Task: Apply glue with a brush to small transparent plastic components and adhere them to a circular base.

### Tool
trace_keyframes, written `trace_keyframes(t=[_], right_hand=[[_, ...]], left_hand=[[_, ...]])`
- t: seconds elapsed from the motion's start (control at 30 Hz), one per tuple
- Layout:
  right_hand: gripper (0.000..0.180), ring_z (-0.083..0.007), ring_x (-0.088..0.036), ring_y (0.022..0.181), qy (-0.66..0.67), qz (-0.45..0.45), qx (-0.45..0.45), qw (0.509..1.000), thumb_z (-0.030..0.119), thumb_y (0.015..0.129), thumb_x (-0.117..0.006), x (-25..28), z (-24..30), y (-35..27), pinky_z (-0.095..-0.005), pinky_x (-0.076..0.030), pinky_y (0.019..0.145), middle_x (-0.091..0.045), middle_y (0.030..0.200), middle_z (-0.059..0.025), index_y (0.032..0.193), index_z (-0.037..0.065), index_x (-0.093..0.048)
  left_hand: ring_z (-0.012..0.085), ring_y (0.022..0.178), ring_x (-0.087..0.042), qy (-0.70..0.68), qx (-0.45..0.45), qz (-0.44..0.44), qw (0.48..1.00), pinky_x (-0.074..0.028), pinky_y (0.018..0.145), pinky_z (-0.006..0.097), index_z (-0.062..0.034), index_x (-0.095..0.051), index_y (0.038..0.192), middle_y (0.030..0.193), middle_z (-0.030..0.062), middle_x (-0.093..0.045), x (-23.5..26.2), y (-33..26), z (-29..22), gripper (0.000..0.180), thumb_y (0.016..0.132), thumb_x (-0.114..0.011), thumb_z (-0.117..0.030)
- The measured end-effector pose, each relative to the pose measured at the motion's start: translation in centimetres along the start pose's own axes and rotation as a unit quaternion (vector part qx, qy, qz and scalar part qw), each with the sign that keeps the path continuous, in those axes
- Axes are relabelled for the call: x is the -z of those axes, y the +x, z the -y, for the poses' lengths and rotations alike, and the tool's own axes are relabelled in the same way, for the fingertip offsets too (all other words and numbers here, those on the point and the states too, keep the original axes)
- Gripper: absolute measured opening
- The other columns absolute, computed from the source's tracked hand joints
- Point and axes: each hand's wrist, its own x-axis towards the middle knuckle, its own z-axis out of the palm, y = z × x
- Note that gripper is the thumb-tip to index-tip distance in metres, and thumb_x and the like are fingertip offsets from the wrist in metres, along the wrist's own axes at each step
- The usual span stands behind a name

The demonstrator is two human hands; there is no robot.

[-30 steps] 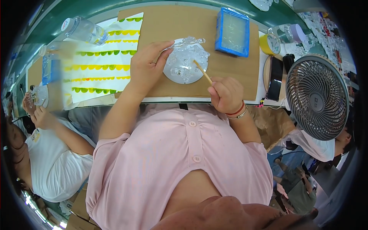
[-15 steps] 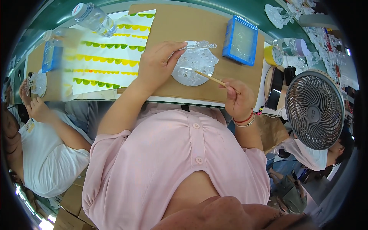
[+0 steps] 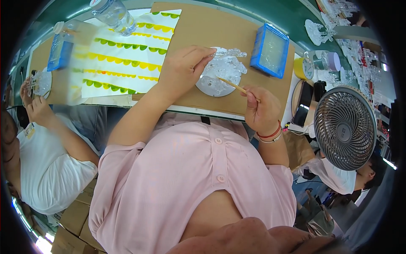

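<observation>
My left hand (image 3: pixel 186 70) is closed, thumb and fingers pinching the upper edge of a clear plastic ornament (image 3: pixel 222 70) with a round base and raised figures. The ornament sits over the brown cardboard; its fine shapes are hard to make out. In my right hand (image 3: pixel 263 108) a thin wooden stick (image 3: pixel 233 85) is gripped between thumb and fingers. The far end of the stick touches or hovers just over the ornament's middle; which of the two I cannot tell.
Brown cardboard (image 3: pixel 203 29) covers the table. A blue-framed box (image 3: pixel 270 51) stands right, a sheet with yellow and green scallops (image 3: pixel 127 55) left, beside a clear bottle (image 3: pixel 114 17). Right are a phone (image 3: pixel 303 103) and a fan (image 3: pixel 344 129). A person in white (image 3: pixel 55 169) works at left.
The whole view has shifted slightly, with the table things at left drifting up and right. Both hands keep their holds on the ornament and the stick.
</observation>
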Motion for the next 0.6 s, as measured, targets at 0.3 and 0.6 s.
trace_keyframes(t=[0.3,0.6], right_hand=[[0.009,-0.0251,-0.061,0.062,-0.028,0.040,0.114,0.992,0.001,0.083,-0.060,-1.3,1.1,0.8,-0.0309,-0.049,0.055,-0.065,0.081,-0.0137,0.090,0.001,-0.055],[0.012,-0.0234,-0.060,0.067,-0.117,0.090,0.174,0.974,0.003,0.077,-0.061,-3.3,2.2,2.5,-0.0319,-0.047,0.055,-0.062,0.087,-0.0104,0.088,0.005,-0.057]], left_hand=[[0.0215,0.074,-0.065,0.019,-0.017,-0.013,1.000,-0.051,0.061,0.029,-0.0077,-0.068,0.096,0.086,0.0062,-0.069,-0.2,0.1,0.1,0.019,0.078,-0.070,-0.002],[0.0224,0.072,-0.065,0.029,-0.021,-0.010,0.999,-0.051,0.059,0.029,-0.0069,-0.068,0.095,0.085,0.0067,-0.068,0.1,0.0,0.0,0.019,0.077,-0.070,-0.002]])
